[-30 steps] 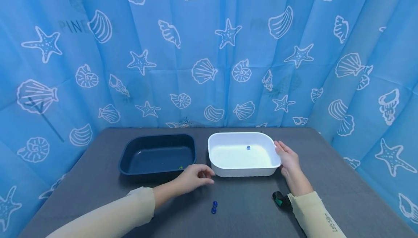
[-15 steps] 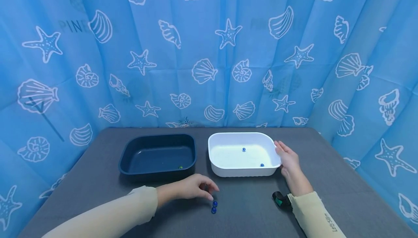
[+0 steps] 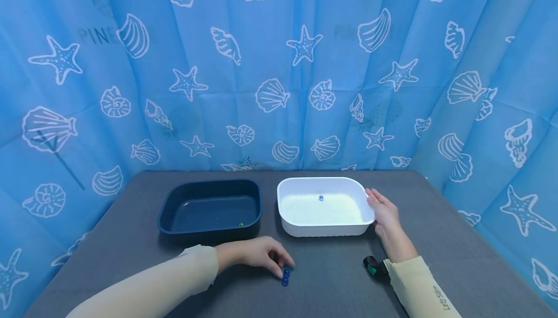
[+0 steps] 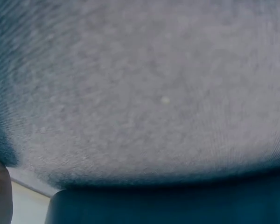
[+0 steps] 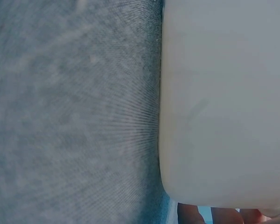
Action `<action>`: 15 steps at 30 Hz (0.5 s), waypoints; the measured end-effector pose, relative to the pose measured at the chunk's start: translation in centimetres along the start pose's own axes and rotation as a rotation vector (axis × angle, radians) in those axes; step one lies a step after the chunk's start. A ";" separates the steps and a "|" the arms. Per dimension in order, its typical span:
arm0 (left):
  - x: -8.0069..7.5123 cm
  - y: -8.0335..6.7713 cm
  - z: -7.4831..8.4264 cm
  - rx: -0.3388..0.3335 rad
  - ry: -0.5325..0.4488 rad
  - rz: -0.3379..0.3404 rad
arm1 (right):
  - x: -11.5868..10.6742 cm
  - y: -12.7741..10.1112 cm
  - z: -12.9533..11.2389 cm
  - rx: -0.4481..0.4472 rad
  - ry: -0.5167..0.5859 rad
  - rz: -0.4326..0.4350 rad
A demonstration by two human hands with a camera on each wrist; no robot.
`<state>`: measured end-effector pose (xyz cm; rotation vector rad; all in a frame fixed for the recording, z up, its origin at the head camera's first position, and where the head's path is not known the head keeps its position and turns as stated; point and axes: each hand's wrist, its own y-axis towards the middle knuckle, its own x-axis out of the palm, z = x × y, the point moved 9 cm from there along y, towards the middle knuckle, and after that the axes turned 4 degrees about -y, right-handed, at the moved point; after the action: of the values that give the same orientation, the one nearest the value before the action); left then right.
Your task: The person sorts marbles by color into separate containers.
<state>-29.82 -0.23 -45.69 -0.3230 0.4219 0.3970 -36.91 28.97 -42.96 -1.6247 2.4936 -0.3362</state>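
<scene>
Two blue marbles (image 3: 286, 277) lie together on the grey cloth. My left hand (image 3: 266, 254) is right at them, its thumb and fingers bent and apart around the farther marble; no grip on it shows. In the left wrist view only a bit of finger (image 4: 0, 191) enters at the lower left. My right hand (image 3: 384, 214) holds the right end of the white tub (image 3: 324, 230), and its fingertips (image 5: 226, 215) show past the tub's end in the right wrist view. Inside the tub sits one blue marble (image 3: 321, 198).
A dark blue tub (image 3: 209, 233) stands left of the white one, with a small green marble (image 3: 240, 224) near its front right corner. By the right sleeve lies a black strap with a green patch (image 3: 374, 267). A blue shell-print curtain (image 3: 270, 129) closes off the back.
My left hand has come down from beside the white tub to the two marbles. The tub's marble rolled left; a second one, seen half a second ago near the front wall, is out of sight.
</scene>
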 end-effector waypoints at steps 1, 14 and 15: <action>0.0 0.4 -0.8 0.005 0.014 -0.012 | 0.0 0.0 0.0 0.000 0.000 0.001; 0.1 3.2 -6.3 0.016 0.116 -0.044 | -0.1 0.0 -0.1 0.012 -0.006 0.006; 0.1 3.2 -6.3 0.011 0.110 -0.042 | -0.1 0.0 -0.1 0.011 -0.007 0.006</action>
<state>-33.21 0.24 -51.94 -0.3437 0.5236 0.3366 -36.85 29.04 -42.88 -1.6106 2.4869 -0.3422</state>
